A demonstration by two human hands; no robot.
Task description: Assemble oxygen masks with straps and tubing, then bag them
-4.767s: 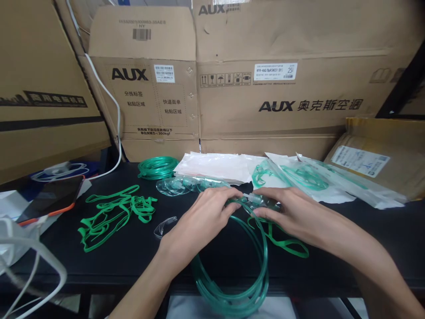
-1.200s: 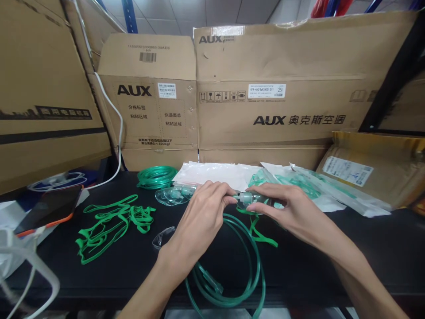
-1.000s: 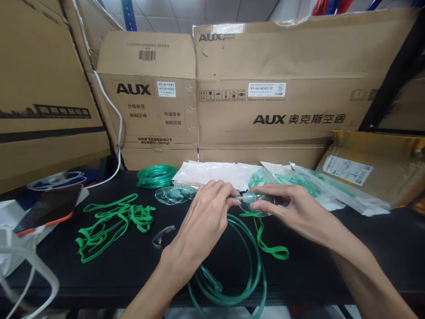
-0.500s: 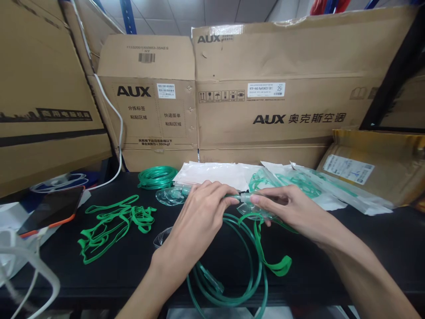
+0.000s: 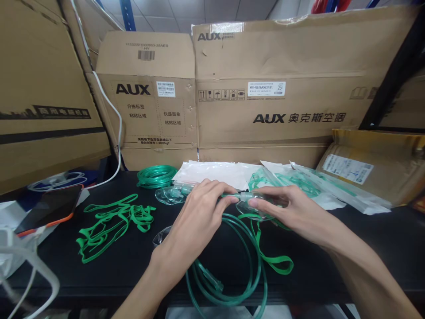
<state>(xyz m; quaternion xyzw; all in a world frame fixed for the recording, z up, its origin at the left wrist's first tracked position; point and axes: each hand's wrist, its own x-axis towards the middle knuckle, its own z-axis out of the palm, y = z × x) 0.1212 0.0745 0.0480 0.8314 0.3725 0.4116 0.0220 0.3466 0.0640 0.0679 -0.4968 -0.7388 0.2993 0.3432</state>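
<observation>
My left hand [image 5: 199, 212] is closed on the end of a green tube, its thumb and fingers pinching close to the tip. Facing it, my right hand [image 5: 294, 201] grips a clear oxygen mask [image 5: 254, 211] by its connector. Tube end and connector meet between the hands; how deep the tube sits is hidden. A green elastic strap [image 5: 282, 269] hangs from the mask onto the black table. Below the hands lies looped green tubing [image 5: 232, 300] with a clear-green fitting [image 5: 212, 279]. Another clear mask [image 5: 164, 196] rests beyond my left hand.
Loose green straps [image 5: 142, 221] lie left, with coiled tubing [image 5: 156, 181] behind. White packets [image 5: 215, 173] and bagged green tubing [image 5: 299, 184] sit at the back. A phone [image 5: 49, 212] and white cables are far left. Cardboard boxes [image 5: 226, 128] wall the rear.
The right hand and mask have shifted slightly, and the hanging strap now lies a little flatter. Both hands keep their grip, tube end against connector.
</observation>
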